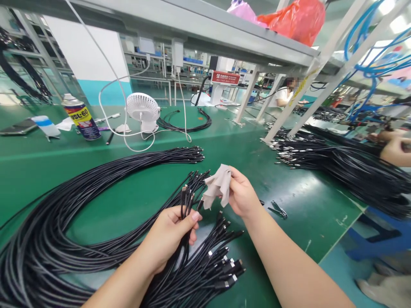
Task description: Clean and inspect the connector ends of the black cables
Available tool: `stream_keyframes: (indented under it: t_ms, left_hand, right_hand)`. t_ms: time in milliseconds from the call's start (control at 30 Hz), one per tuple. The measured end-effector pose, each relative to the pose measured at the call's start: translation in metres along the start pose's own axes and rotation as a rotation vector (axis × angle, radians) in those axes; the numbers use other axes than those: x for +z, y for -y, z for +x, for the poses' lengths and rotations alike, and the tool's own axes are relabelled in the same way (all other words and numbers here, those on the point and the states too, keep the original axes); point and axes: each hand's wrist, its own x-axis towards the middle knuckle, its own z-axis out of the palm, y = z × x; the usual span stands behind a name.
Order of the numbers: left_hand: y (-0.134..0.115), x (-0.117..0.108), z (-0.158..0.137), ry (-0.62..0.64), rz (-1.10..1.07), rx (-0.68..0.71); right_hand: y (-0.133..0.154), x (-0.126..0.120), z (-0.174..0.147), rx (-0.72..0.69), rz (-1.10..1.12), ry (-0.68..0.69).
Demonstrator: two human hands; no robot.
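My left hand (178, 226) is closed around a few black cables (184, 203), whose connector ends stick up above the thumb. Pinched in my right hand (240, 192) is a grey cloth (218, 185), hanging just beside those connectors; whether it touches one I cannot tell. Under and around my left hand spreads a large curved bundle of black cables (41, 239) with metal-tipped plugs. More plugs (224, 269) lie fanned out below my hands. Another group of cable ends (192, 154) rests farther back.
On the green table (244, 145) stand a spray can (81, 117) and a small white fan (143, 109). Nail clippers (278, 209) lie right of my right hand. A big cable pile (346, 167) sits at right, near another person's hand (396, 149). A metal shelf (192, 25) crosses overhead.
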Motion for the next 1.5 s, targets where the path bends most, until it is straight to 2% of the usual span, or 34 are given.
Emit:
stream_keyframes:
  t_ms: [200, 333, 567, 700, 867, 1167, 1500]
  left_hand:
    - [0.000, -0.001, -0.001, 0.049, -0.034, 0.035]
    - [-0.002, 0.001, -0.003, 0.058, -0.062, 0.029]
    - [-0.002, -0.001, -0.003, 0.091, -0.044, 0.038]
    - [-0.002, -0.001, -0.003, 0.100, 0.003, 0.034]
    - [-0.001, -0.001, -0.003, 0.101, 0.056, 0.029]
    - [-0.003, 0.001, -0.002, 0.153, -0.146, -0.040]
    - [0.000, -0.002, -0.001, 0.186, -0.140, -0.040]
  right_hand:
    - [0.003, -0.002, 0.000, 0.170, 0.245, 0.051]
    - [0.001, 0.002, -0.003, 0.207, 0.334, 0.114]
    - [0.001, 0.017, -0.011, 0.181, 0.197, 0.304]
    - [0.005, 0.023, -0.012, 0.111, 0.124, 0.339]
    - [0.009, 0.019, -0.010, 0.178, 0.153, 0.409]
    - [0.018, 0.011, -0.010, 0.165, 0.020, 0.445]
    - [0.020, 0.007, -0.009, 0.197, 0.030, 0.434]
